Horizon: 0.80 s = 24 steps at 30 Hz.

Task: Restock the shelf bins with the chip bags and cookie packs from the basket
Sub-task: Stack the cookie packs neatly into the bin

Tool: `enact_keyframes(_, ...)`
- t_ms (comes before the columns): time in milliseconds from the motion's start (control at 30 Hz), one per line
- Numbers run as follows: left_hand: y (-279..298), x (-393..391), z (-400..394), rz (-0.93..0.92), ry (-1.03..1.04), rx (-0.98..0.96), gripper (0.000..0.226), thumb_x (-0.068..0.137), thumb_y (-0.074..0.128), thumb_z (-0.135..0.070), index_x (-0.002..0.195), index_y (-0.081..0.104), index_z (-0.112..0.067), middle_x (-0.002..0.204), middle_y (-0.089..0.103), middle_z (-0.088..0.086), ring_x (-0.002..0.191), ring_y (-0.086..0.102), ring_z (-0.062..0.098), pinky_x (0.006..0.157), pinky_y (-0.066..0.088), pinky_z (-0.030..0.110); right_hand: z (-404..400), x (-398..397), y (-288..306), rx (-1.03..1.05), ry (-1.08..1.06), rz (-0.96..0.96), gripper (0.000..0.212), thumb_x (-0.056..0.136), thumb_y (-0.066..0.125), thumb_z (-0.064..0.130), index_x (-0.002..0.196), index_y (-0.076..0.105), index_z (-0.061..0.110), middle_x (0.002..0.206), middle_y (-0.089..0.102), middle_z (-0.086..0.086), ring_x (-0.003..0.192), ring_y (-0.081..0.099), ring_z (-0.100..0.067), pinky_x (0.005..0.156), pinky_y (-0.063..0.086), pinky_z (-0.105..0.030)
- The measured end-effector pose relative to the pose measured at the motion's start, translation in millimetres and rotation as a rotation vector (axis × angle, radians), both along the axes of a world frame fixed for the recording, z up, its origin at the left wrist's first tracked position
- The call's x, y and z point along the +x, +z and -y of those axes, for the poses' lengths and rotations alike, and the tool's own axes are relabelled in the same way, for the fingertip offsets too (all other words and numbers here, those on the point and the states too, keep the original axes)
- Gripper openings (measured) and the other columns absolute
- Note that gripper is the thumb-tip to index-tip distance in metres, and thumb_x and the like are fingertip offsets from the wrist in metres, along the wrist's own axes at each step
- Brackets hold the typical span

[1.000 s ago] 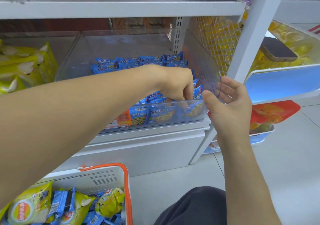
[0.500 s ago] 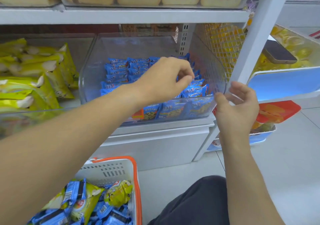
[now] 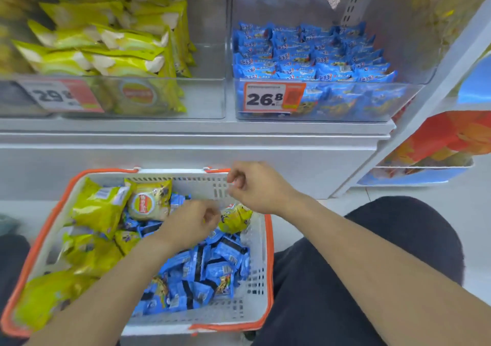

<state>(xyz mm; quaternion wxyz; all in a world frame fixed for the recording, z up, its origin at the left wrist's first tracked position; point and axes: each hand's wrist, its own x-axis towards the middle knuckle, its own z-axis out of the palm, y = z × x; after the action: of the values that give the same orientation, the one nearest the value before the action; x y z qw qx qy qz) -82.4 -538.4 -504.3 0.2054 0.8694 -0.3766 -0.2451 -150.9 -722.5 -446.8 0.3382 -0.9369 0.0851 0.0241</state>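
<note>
Lower centre: left hand (image 3: 190, 222) and right hand (image 3: 256, 186), fingers curled with nothing seen in either grip, above the basket (image 3: 263, 255) of chip bags (image 3: 99, 207) and cookie packs (image 3: 202, 271).

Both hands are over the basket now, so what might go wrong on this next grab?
1. Yellow chip bags and blue cookie packs lie mixed in the white orange-rimmed basket; the left hand may grab the wrong kind.
2. The clear cookie bin already looks full near its front wall; added packs could spill.
</note>
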Motion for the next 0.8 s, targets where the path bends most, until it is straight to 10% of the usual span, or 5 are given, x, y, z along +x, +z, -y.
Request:
enact_keyframes(133, -57, -16, -42, -0.183, -0.041, 0.336, 0.032, 0.098, 0.056, -0.036, 0.12, 0.061, -0.013, 0.117, 0.064, 0.008, 0.104, 0.062, 0.024, 0.09, 0.051, 0.039, -46, -2, -74, -0.137, 0.225, -0.452, 0.023, 0.09, 0.064, 0.024, 0.106, 0.067, 0.007, 0.104, 0.069, -0.01, 0.095, 0.063, -0.028, 0.082, 0.054, -0.041)
enact_keyframes(300, -98, -37, -56, -0.28, -0.065, 0.451, 0.061, 0.1, 0.052, -0.041, 0.153, 0.03, -0.023, 0.159, 0.022, 0.006, 0.144, 0.025, 0.034, 0.114, 0.031, 0.049, -74, -11, -149, -0.246, 0.26, -0.799, 0.035, 0.091, 0.062, 0.015, 0.125, 0.061, 0.005, 0.124, 0.063, -0.016, 0.108, 0.063, -0.031, 0.09, 0.056, -0.044)
enact_keyframes(667, -138, -71, -52, -0.333, -0.223, 0.598, 0.059, 0.101, 0.044, -0.048, 0.155, 0.027, -0.03, 0.164, -0.019, 0.005, 0.149, -0.014, 0.041, 0.118, 0.014, 0.061, -79, -19, -198, -0.245, 0.145, -0.828, 0.058, 0.09, 0.066, 0.02, 0.141, 0.038, 0.018, 0.125, 0.054, -0.018, 0.117, 0.052, -0.034, 0.086, 0.046, -0.041)
enact_keyframes(800, -138, -70, -55, -0.385, -0.101, 0.475, 0.045, 0.1, 0.047, -0.04, 0.143, 0.047, -0.028, 0.165, 0.001, 0.005, 0.149, -0.004, 0.04, 0.116, 0.019, 0.059, -86, -16, -201, -0.339, 0.061, -0.748, 0.064, 0.084, 0.075, 0.028, 0.135, 0.041, 0.01, 0.134, 0.044, -0.016, 0.126, 0.044, -0.033, 0.101, 0.042, -0.04)
